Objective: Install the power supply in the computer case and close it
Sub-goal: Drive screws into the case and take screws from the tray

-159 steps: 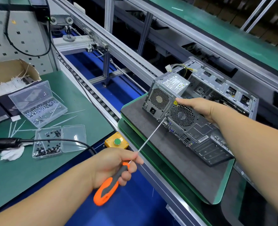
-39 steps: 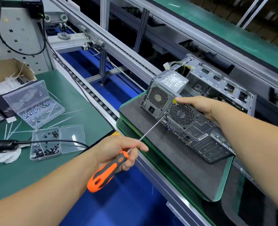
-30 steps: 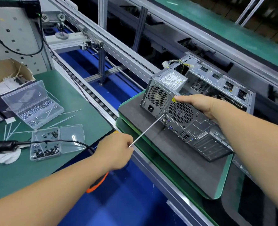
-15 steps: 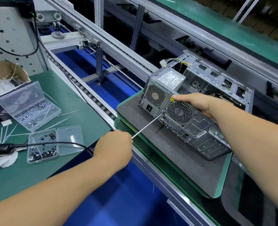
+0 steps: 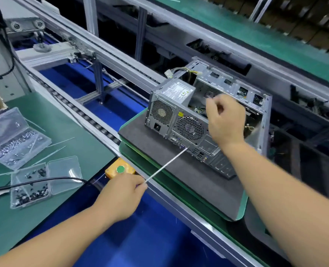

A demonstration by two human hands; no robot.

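Observation:
The grey computer case (image 5: 208, 145) lies on its side on a dark mat (image 5: 179, 170), open side up. The power supply (image 5: 179, 91) sits in its near left corner, with its fan grille and socket facing me. My left hand (image 5: 121, 193) grips a screwdriver; only the long thin shaft (image 5: 165, 165) shows, and the handle is hidden under the hand. The tip points at the rear panel near the ports, below the round fan grille. My right hand (image 5: 225, 122) hovers above the case's rear edge with fingers curled and nothing visible in them.
A yellow box with a green button (image 5: 120, 169) sits by my left hand. On the green bench at left are an open clear box of silver screws (image 5: 15, 139), a box of black screws (image 5: 32, 185) and a black cable (image 5: 34, 183). A roller conveyor rail (image 5: 79, 110) runs diagonally.
My right hand has lifted off the case's rear top edge and curled. The screwdriver tip has slid right, from the power supply's lower corner to the port area. The camera has moved closer.

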